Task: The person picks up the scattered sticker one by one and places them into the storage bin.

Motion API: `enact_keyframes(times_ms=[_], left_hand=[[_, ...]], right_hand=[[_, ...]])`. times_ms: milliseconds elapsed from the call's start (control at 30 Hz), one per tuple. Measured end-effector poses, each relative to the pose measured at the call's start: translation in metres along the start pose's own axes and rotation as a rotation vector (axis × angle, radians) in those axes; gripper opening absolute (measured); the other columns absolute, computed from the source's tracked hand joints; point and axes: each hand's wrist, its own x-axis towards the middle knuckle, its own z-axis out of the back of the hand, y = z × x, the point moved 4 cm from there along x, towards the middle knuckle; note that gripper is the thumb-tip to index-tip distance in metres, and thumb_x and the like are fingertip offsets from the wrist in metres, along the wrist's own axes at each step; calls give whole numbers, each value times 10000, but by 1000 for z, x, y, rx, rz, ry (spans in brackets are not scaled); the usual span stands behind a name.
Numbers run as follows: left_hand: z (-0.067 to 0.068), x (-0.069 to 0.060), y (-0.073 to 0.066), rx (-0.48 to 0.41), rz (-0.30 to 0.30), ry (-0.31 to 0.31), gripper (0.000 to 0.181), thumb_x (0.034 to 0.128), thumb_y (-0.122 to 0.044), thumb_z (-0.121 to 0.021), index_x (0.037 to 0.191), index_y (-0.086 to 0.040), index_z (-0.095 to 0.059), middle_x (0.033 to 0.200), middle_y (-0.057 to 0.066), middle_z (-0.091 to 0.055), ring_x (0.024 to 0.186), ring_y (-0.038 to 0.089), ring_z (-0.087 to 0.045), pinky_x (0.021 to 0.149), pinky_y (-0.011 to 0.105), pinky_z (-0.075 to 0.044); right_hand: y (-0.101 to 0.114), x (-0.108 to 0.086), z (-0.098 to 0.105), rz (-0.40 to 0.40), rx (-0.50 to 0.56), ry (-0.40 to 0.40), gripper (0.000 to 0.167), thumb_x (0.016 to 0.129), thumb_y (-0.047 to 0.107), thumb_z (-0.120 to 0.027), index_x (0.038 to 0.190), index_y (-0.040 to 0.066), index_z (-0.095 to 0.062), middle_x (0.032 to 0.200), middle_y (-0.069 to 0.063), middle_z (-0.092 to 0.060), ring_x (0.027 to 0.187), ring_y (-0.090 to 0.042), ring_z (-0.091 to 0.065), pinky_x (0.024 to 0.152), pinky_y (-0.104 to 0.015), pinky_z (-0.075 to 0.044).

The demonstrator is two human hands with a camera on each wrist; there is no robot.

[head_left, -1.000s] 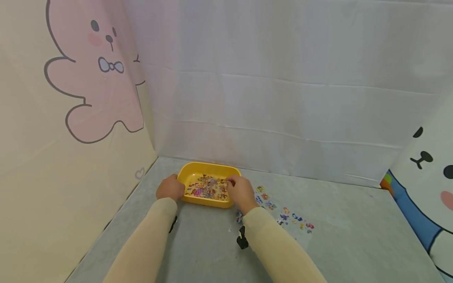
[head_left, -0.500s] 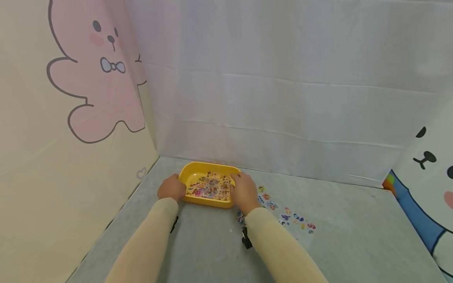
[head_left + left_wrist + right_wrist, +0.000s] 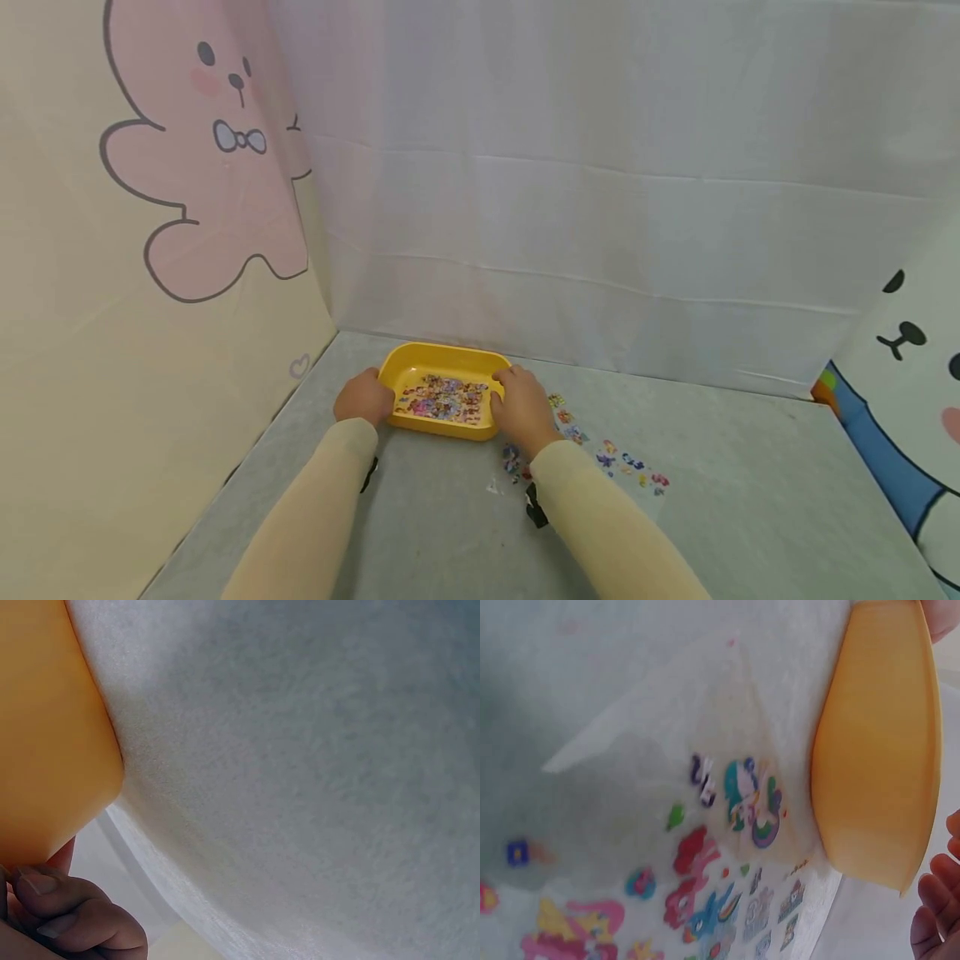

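A yellow plastic tray point(image 3: 442, 429) sits at the back left of the table, with many small colourful stickers point(image 3: 442, 400) lying flat on its floor. My left hand point(image 3: 365, 397) grips the tray's left rim; in the left wrist view its curled fingers point(image 3: 90, 915) meet the rim. Over the right rim is my right hand point(image 3: 525, 408), thumb and forefinger spread apart. The right wrist view shows its loosely bent fingers point(image 3: 939, 900) beside the tray with nothing between them. To the right of the tray, cartoon pony stickers point(image 3: 697, 877) lie on a clear sheet.
The grey table point(image 3: 750, 483) meets a white curtain point(image 3: 600, 250) just behind the tray. A cream wall cloth with a pink bear point(image 3: 217, 192) borders the left. Another cloth with a white bear point(image 3: 900, 375) hangs at the right.
My right hand was pinching at the tray's right side, then spread its fingers and drew slightly right. The stickers in the tray shifted and now lie flatter. My left hand kept its grip.
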Motion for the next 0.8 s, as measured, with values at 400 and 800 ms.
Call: enact_keyframes(times_ms=[400, 800], left_hand=[[-1, 2, 1, -14, 12, 6, 507, 948, -141, -581, 1422, 34, -539, 1221, 228, -673, 943, 331, -619, 900, 538, -526], [-2, 3, 1, -21, -4, -8, 485, 949, -143, -572, 1401, 32, -558, 1208, 215, -682, 944, 329, -621, 905, 532, -524]], right_hand=[[-28, 2, 17, 93, -44, -72, 241, 1004, 135, -567, 1193, 26, -671, 1153, -105, -672, 1072, -291, -634, 985, -459, -504], [-73, 1, 23, -18, -65, 66, 374, 995, 210, -617, 1297, -10, -604, 1243, -173, -601, 1135, -356, -596, 1006, -515, -479]])
